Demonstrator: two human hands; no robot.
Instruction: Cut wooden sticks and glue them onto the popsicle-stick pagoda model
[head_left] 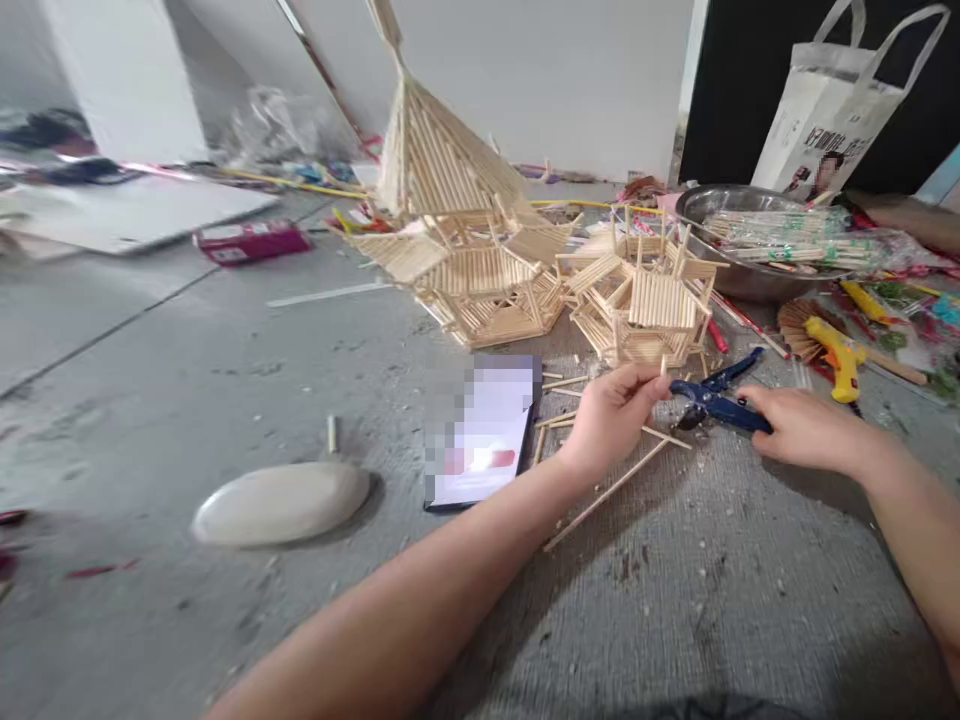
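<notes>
My left hand (619,408) is closed in a pinch on a short wooden stick (664,367), whose tip sticks up past the fingers. The head of the blue-handled cutters (694,393) is right beside those fingertips. Around the lower handle of the cutters, my right hand (799,425) is closed, while the upper handle stands spread away from it. Loose wooden sticks (607,495) lie on the floor under and around my left hand. Just beyond is a small many-sided stick model (660,300), with a larger stick model (487,275) to its left.
A phone (487,430) lies left of my left hand, and a whitish oval object (281,503) is farther left. At the right are a yellow glue gun (838,355) and a metal basin (765,285) with packed sticks. A pointed stick roof (442,150) stands behind.
</notes>
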